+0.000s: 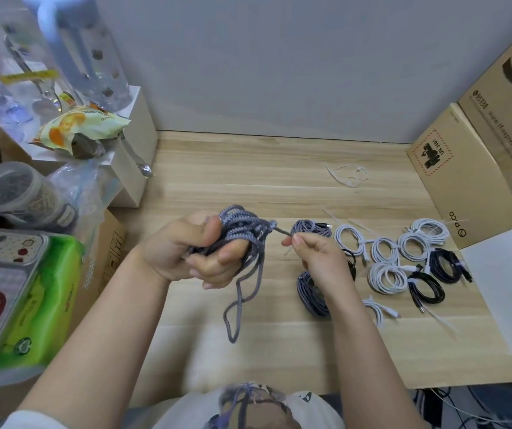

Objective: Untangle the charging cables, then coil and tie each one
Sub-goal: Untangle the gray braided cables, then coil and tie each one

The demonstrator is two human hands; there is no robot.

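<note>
Light: even, soft and moderately bright; only faint shadows are cast on the wooden table (279,168).
Glare: none.
Focus: slight softness throughout.
Edges: wide-angle bending is seen.

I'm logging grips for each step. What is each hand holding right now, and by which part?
The left hand grips the grey braided cable by its bunched coil. The right hand pinches that cable's thin end between thumb and fingers.

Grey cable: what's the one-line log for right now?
left hand grips grey cable bundle | right hand pinches its end | tied coils on table
</note>
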